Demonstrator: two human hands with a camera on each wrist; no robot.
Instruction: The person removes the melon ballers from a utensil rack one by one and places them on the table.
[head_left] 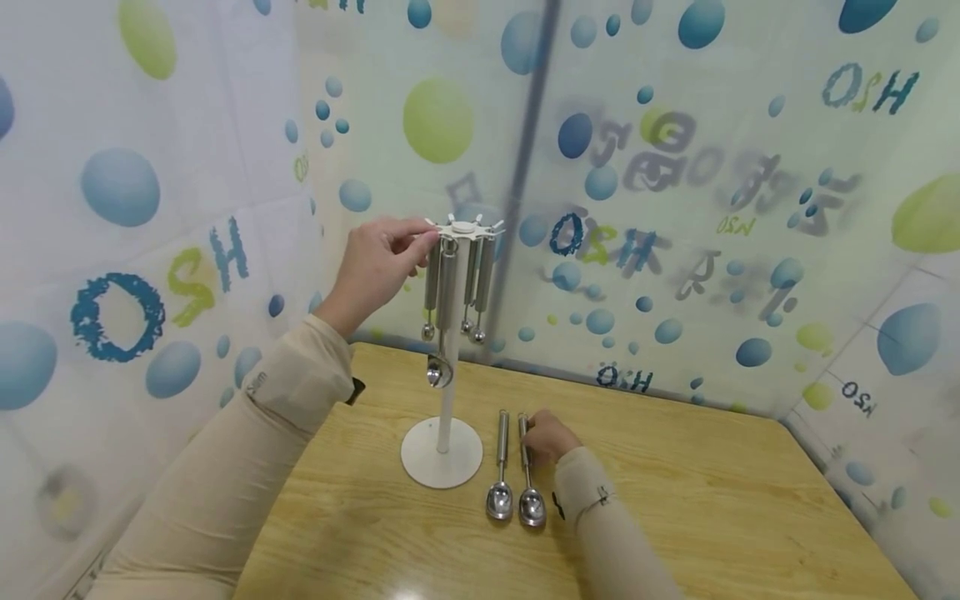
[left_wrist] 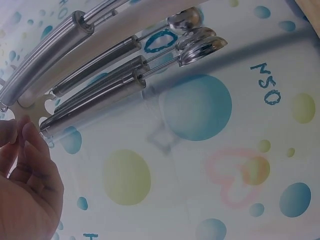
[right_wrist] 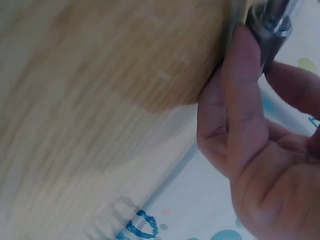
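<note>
A white utensil stand (head_left: 444, 451) rises from a round base, with several metal scoops (head_left: 483, 279) hanging by their handles from the hooked top disc. My left hand (head_left: 381, 265) pinches the disc's left edge between thumb and fingers; the exact contact is partly hidden. Two metal scoops lie side by side right of the base, oval bowls toward me. Around the handle of the right-hand scoop (head_left: 532, 507) are the fingers of my right hand (head_left: 551, 436). The right wrist view shows that handle's end (right_wrist: 270, 30) between thumb and fingers. The left-hand scoop (head_left: 499, 500) lies untouched.
The wooden table (head_left: 697, 500) carries the stand near its back left part. A white curtain (head_left: 660, 317) printed with blue and green spots hangs close behind the table and along both sides.
</note>
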